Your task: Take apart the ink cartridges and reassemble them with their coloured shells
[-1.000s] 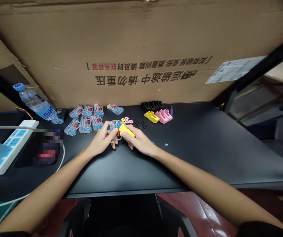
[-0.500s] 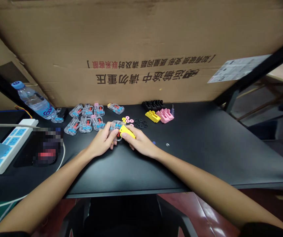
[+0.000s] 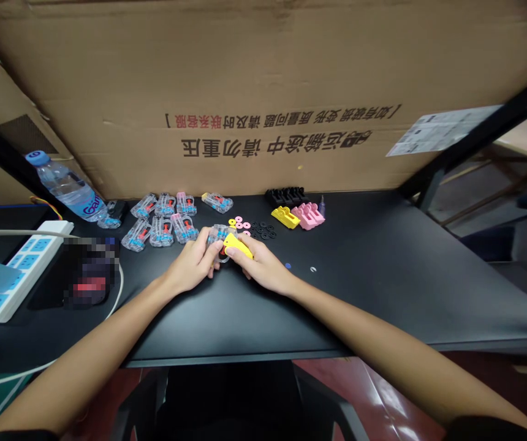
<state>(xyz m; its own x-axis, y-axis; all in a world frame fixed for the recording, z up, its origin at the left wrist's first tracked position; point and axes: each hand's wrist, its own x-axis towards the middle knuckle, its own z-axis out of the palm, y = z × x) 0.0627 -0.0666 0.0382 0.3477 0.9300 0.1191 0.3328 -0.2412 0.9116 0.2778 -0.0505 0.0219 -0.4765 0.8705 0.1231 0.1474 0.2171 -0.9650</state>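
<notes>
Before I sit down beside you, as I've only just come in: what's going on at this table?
The left hand holds a clear plastic piece, and the right hand holds a yellow part against it. Similar clear units lie beyond the left hand, with small black rings and pink parts farther right.

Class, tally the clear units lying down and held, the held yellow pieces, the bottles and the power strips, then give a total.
Lying clear units: 7
Held clear unit: 1
Held yellow piece: 1
Bottle: 1
Power strip: 1
Total: 11
</notes>
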